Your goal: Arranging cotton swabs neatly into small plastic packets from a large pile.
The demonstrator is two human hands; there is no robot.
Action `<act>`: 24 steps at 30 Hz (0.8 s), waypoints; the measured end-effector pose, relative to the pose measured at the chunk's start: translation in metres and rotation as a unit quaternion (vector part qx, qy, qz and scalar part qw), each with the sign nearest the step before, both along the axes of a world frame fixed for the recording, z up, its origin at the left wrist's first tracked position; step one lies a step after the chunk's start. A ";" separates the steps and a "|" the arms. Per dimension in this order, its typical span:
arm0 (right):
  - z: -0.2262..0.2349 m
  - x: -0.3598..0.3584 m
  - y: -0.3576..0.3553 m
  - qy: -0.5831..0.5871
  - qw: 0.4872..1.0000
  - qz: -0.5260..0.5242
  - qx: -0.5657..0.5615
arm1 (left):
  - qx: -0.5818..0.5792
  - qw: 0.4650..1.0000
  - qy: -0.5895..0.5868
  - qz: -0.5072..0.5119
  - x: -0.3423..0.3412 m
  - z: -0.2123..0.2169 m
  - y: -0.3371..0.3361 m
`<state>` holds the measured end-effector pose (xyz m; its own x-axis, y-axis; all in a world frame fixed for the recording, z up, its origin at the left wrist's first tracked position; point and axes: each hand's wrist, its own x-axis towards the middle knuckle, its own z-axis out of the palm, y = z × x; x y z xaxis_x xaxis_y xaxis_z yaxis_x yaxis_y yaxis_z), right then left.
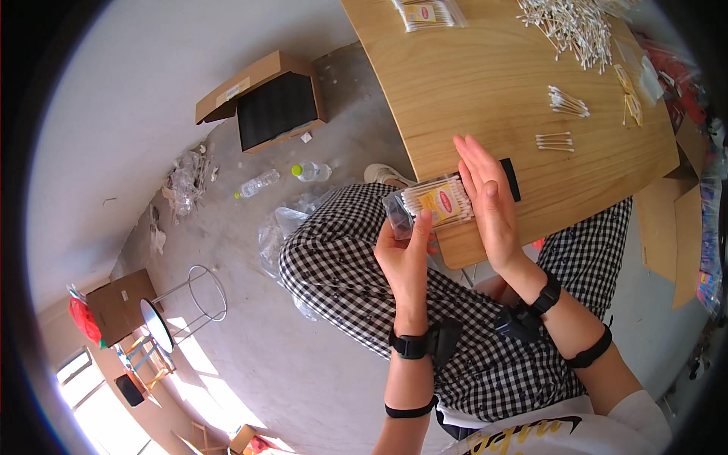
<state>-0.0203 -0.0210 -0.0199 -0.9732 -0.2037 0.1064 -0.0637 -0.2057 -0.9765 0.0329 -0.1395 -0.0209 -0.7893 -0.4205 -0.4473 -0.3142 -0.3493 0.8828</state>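
A clear plastic bag of cotton swabs (438, 201) with a yellow and red label lies tilted at the near edge of the wooden table (470, 83). My left hand (406, 254) grips its left end, thumb on top near the label. Flat and upright, my right hand (489, 205) presses its palm side against the right end of the bag, its fingers stretched out. Behind that hand, a black flat object (509, 180) partly shows. Farther right lie a short row of loose swabs (554, 142) and a small bunch of swabs (569, 101).
A big heap of swabs (572, 30) and another filled bag (428, 13) lie at the table's far side. Yellow labels (629, 95) rest near its right edge. On the floor are an open carton (277, 110), plastic bottles (312, 172) and a metal-framed stool (182, 307).
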 end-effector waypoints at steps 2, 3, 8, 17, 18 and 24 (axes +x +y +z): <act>0.003 0.000 0.000 0.000 1.000 0.001 -0.002 | -0.007 1.000 -0.006 0.005 -0.003 0.000 0.000; 0.004 0.001 0.000 0.000 1.000 0.002 -0.004 | -0.025 1.000 -0.017 0.004 -0.005 -0.001 0.000; 0.001 0.003 -0.004 -0.019 1.000 0.015 -0.012 | -0.035 0.999 -0.014 0.006 -0.006 -0.003 0.002; 0.007 0.002 0.002 -0.025 0.999 -0.015 -0.037 | -0.084 0.994 0.000 0.074 -0.022 -0.006 -0.004; 0.008 0.003 0.001 -0.030 0.998 -0.022 -0.040 | -0.084 0.994 0.000 0.075 -0.024 -0.009 -0.005; 0.016 0.031 0.007 -0.085 0.994 -0.057 -0.046 | -0.157 0.986 0.027 0.050 -0.027 -0.016 -0.002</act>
